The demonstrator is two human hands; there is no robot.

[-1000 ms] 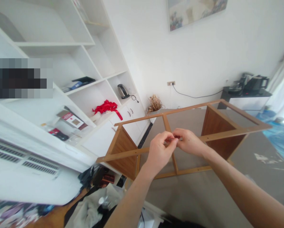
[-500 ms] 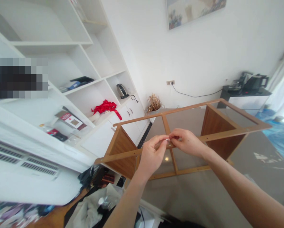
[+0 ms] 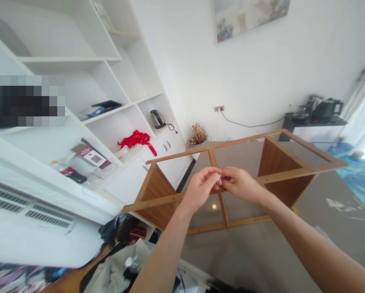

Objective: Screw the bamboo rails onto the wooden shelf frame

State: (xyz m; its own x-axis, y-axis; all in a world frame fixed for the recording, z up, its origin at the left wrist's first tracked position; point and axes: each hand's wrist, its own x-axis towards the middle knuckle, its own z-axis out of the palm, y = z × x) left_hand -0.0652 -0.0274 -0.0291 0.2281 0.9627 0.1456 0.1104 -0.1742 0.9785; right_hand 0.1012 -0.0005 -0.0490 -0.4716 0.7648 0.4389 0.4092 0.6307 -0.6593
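Both hands meet above a wooden frame (image 3: 288,175) that lies on a grey table (image 3: 326,228). Between their fingertips is a small silvery metal piece (image 3: 218,179), slim and too small to name surely. My left hand (image 3: 199,189) pinches it between thumb and fingers. From the other side, my right hand (image 3: 242,185) is closed at the same piece, its fingertips partly hidden. The frame has long rails, thin crossbars and brown wooden panels (image 3: 156,183) at both ends. Behind my hands, the middle of the near rail is covered.
White shelves (image 3: 121,87) on the left hold a kettle (image 3: 157,119), red ribbon (image 3: 135,139) and a drink bottle (image 3: 71,173). Large blue water bottles (image 3: 358,175) stand at the right. Cloth and a clear bottle (image 3: 135,262) lie at the near left.
My hands have shifted slightly, and the metal piece now shows more clearly between the fingertips, standing more upright. The wooden frame stays in place.
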